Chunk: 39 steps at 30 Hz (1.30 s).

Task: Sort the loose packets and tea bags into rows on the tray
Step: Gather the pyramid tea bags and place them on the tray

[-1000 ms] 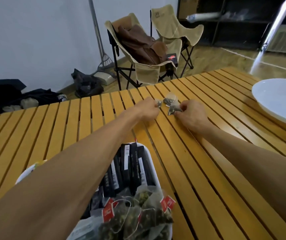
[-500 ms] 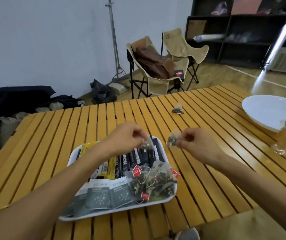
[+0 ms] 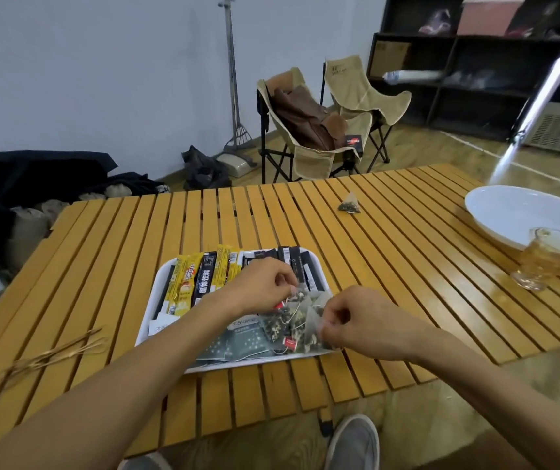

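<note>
Over the white tray, both hands work at its near right corner. Left hand: fingers curled, pinching a pyramid tea bag just above the pile of tea bags. Right hand: fingertips pinching another tea bag at the pile's right edge. Behind the left hand, yellow stick packets and black stick packets stand in rows; grey sachets lie under the pinched bags. Well beyond both hands, one loose tea bag rests on the slatted table.
</note>
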Each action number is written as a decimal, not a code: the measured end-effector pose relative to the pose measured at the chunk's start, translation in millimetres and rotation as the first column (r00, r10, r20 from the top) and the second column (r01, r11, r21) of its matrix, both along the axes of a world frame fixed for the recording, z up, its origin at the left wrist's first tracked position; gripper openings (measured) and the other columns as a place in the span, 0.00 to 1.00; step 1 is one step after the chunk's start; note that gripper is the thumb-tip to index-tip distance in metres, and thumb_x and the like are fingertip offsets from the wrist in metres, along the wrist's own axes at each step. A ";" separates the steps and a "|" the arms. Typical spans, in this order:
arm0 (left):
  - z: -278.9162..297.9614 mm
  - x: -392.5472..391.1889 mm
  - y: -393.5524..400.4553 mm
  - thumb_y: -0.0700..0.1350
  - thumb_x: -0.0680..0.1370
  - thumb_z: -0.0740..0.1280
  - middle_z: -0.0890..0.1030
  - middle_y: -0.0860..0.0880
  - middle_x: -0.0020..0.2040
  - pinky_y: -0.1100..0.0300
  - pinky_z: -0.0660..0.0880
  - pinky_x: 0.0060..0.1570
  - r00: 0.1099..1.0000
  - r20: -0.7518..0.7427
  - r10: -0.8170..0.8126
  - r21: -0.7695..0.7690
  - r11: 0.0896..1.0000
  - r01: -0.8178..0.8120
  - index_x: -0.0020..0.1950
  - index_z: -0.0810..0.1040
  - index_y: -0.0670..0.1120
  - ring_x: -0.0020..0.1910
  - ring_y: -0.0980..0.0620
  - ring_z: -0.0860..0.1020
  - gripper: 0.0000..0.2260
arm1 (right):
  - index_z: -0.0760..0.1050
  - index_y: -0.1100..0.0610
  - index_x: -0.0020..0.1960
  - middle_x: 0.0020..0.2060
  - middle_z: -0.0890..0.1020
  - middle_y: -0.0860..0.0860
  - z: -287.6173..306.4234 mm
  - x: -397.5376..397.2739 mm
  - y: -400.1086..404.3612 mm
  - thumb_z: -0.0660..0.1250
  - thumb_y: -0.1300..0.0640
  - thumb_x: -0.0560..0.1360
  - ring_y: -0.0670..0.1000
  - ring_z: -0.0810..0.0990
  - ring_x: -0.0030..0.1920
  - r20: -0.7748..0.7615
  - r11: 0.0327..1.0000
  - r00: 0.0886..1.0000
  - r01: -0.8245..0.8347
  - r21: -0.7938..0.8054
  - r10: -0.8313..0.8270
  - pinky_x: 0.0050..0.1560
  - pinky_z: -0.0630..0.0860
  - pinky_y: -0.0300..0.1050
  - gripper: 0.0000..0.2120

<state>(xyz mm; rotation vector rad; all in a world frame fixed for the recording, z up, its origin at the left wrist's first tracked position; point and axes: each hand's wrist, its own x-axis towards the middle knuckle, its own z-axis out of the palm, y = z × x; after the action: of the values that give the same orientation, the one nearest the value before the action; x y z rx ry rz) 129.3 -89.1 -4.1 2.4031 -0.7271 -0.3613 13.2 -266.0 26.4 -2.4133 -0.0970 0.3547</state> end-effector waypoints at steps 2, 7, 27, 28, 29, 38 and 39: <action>-1.2 0.4 6.5 0.46 0.80 0.66 0.79 0.58 0.40 0.68 0.66 0.35 0.998 0.060 0.012 -0.030 0.999 -0.010 0.51 0.84 0.50 0.38 0.63 0.76 0.06 | 0.82 0.61 0.39 0.32 0.80 0.47 -6.8 3.0 3.7 0.72 0.56 0.75 0.43 0.77 0.34 -0.030 0.999 1.000 0.003 -0.041 -0.004 0.38 0.77 0.43 0.09; -4.4 1.1 20.0 0.46 0.81 0.66 0.77 0.63 0.43 0.71 0.65 0.37 0.992 0.117 0.053 -0.091 0.995 -0.042 0.54 0.83 0.50 0.39 0.67 0.74 0.07 | 0.82 0.61 0.38 0.34 0.84 0.51 -19.8 8.4 12.5 0.70 0.53 0.77 0.49 0.82 0.36 0.052 0.991 0.996 0.078 -0.104 -0.073 0.39 0.81 0.46 0.14; -6.4 0.9 19.3 0.40 0.83 0.58 0.79 0.54 0.42 0.59 0.71 0.33 1.000 -0.025 0.001 -0.048 0.999 -0.002 0.61 0.81 0.54 0.32 0.52 0.74 0.15 | 0.73 0.52 0.37 0.36 0.77 0.46 -44.2 -5.5 11.9 0.69 0.50 0.76 0.44 0.75 0.37 0.278 0.964 0.954 -0.035 -0.264 0.111 0.35 0.72 0.39 0.11; -7.4 0.7 18.2 0.40 0.82 0.57 0.80 0.54 0.42 0.61 0.69 0.31 0.999 -0.039 -0.018 -0.027 0.999 0.017 0.60 0.82 0.54 0.30 0.54 0.72 0.16 | 0.75 0.53 0.38 0.37 0.78 0.47 -44.8 -6.0 11.9 0.69 0.50 0.76 0.45 0.75 0.38 0.279 0.964 0.954 -0.037 -0.264 0.112 0.36 0.74 0.40 0.11; -8.2 0.1 17.3 0.40 0.82 0.57 0.81 0.54 0.46 0.62 0.69 0.31 0.998 -0.046 -0.032 -0.010 0.999 0.032 0.59 0.82 0.54 0.28 0.56 0.71 0.17 | 0.76 0.53 0.39 0.38 0.78 0.47 -45.5 -5.9 12.3 0.68 0.50 0.77 0.46 0.76 0.38 0.282 0.965 0.953 -0.032 -0.261 0.108 0.37 0.74 0.40 0.10; -0.2 -3.7 15.3 0.39 0.82 0.58 0.78 0.52 0.61 0.48 0.79 0.44 0.998 -0.023 -0.055 0.013 0.998 0.055 0.59 0.83 0.50 0.41 0.45 0.81 0.16 | 0.79 0.54 0.42 0.41 0.81 0.50 -29.9 -9.8 6.9 0.70 0.50 0.77 0.47 0.78 0.42 0.224 0.975 0.968 -0.067 -0.211 0.115 0.44 0.78 0.47 0.09; -0.5 -2.8 15.2 0.39 0.82 0.58 0.78 0.51 0.61 0.45 0.79 0.46 0.998 -0.030 -0.063 0.020 0.998 0.063 0.59 0.83 0.50 0.44 0.43 0.81 0.15 | 0.81 0.53 0.44 0.43 0.82 0.50 -23.8 -9.9 1.8 0.70 0.50 0.77 0.46 0.79 0.44 0.199 0.983 0.974 -0.073 -0.169 0.107 0.45 0.79 0.46 0.07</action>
<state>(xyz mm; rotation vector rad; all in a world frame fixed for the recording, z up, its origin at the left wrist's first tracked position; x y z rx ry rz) 126.5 -73.9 -4.6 2.3931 -0.7906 -0.4309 3.3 -264.2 2.5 -2.6061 -0.2826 0.1544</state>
